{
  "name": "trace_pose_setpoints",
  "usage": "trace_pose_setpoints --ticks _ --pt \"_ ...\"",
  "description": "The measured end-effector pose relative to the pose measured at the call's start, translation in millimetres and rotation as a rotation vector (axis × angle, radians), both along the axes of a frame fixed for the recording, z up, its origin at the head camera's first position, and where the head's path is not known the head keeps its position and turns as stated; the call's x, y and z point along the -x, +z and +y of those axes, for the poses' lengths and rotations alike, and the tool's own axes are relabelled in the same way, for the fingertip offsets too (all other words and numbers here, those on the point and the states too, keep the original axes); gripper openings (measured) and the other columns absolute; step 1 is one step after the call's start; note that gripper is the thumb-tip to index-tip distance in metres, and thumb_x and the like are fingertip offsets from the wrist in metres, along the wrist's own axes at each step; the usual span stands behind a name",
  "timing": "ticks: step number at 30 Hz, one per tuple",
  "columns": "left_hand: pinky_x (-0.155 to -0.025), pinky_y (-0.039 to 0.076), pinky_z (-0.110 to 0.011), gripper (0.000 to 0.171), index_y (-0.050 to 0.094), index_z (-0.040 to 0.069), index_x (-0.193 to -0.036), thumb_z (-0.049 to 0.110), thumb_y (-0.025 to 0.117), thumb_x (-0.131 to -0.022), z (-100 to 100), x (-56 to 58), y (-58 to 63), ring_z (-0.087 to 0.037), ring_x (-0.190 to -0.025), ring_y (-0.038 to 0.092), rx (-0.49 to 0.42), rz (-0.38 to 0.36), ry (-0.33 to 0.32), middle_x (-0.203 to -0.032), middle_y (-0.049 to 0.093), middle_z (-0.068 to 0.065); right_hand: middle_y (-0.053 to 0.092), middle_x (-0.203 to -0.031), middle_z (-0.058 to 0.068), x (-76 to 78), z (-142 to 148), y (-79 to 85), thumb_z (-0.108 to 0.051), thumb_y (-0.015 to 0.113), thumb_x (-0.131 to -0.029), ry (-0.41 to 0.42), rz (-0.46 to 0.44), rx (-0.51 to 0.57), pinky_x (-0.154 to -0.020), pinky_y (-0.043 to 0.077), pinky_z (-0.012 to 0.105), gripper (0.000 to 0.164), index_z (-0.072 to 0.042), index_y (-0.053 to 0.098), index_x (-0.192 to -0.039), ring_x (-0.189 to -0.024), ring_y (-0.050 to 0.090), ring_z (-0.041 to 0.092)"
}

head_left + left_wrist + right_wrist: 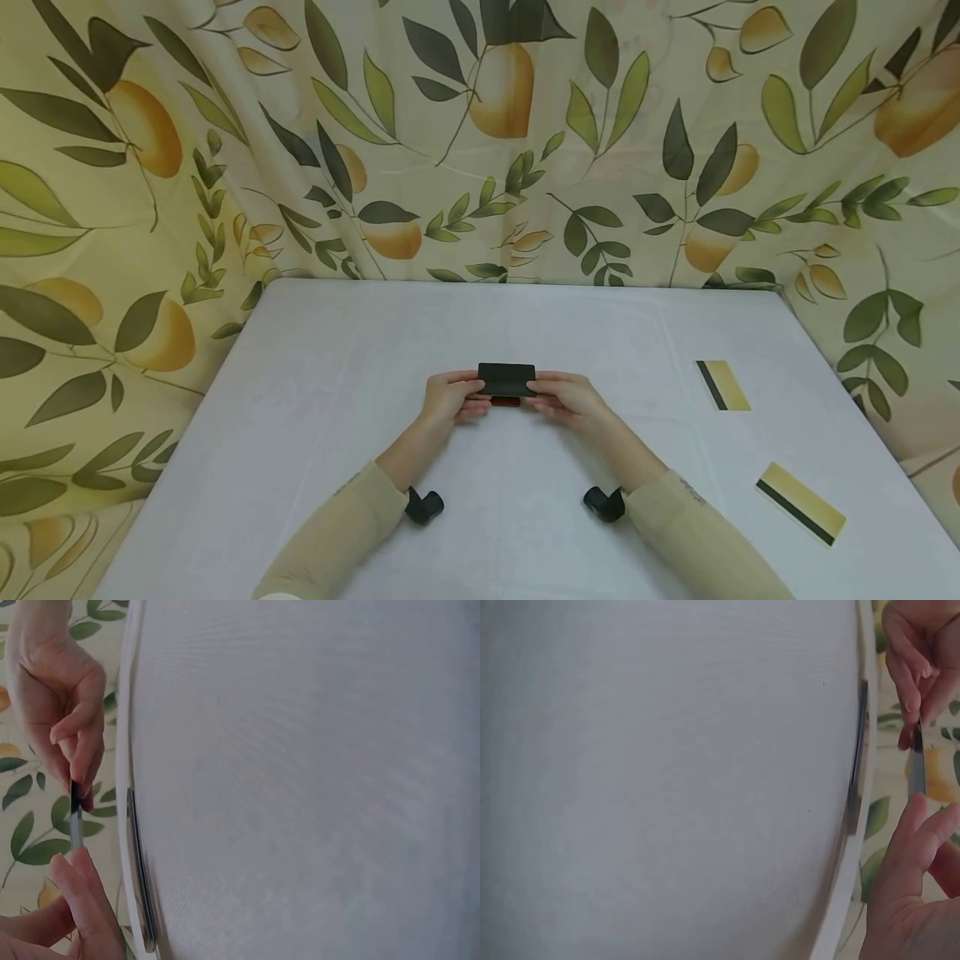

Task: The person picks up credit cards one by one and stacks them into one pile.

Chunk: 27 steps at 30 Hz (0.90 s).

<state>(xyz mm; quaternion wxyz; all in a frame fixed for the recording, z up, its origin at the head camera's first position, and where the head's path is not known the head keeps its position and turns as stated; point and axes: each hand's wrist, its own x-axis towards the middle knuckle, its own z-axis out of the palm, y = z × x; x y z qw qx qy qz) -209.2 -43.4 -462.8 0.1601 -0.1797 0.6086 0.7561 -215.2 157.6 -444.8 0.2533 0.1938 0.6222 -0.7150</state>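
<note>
Both hands hold up a thin black card (507,380) at the middle of the table, one at each short end. My left hand (450,395) pinches its left end between thumb and fingers. At the right end, my right hand (568,397) pinches in the same way. Below the card, a strip of a dark and red-orange flat thing (506,402) shows, the rest hidden behind the card. In the left wrist view the card (76,825) appears edge-on between the hands, and a thin flat stack (141,877) lies on the table.
Two gold cards with a black stripe lie on the right of the white table (337,350), one farther back (723,385) and one nearer the front (801,504). A cloth (480,167) printed with fruit and leaves hangs behind the table.
</note>
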Motion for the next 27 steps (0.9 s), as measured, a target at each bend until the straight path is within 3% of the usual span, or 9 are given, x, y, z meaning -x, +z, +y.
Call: trace_pose_setpoints --ticks 10,16,27 --pt "-0.047 0.054 -0.024 0.034 0.059 -0.002 -0.117 0.001 0.062 -0.083 -11 0.1 -4.9 -0.016 -0.052 0.065 0.044 0.007 -0.012 -0.072 0.068 -0.016 0.067 -0.079 0.008 3.5 -10 -7.4 0.001 0.062 -0.083 0.051 0.089 -0.068 -0.055 0.054 0.019 0.047 0.006 0.046 -0.127 -0.060 0.066 0.012" --pt "-0.044 0.052 -0.022 0.035 0.057 -0.002 -0.119 0.002 0.061 -0.084 -18 -0.6 -6.3 -0.013 -0.049 0.063 0.087 0.011 -0.061 -0.068 0.067 -0.013 0.066 -0.083 0.012 3.1 -15 -8.7 -0.001 0.063 -0.083 0.066 0.098 -0.099 -0.055 0.054 0.019 0.047 0.006 0.047 -0.127 -0.060 0.066 0.012" --pt "-0.041 0.050 -0.019 0.037 0.056 0.000 -0.122 0.004 0.062 -0.085 -23 -0.6 -10.8 -0.011 -0.046 0.061 0.147 0.023 -0.101 -0.061 0.065 -0.006 0.068 -0.073 0.010 3.3 -19 -11.9 0.003 0.061 -0.083 0.083 0.125 -0.114 -0.049 0.053 0.018 0.052 0.004 0.043 -0.132 -0.054 0.065 0.011"
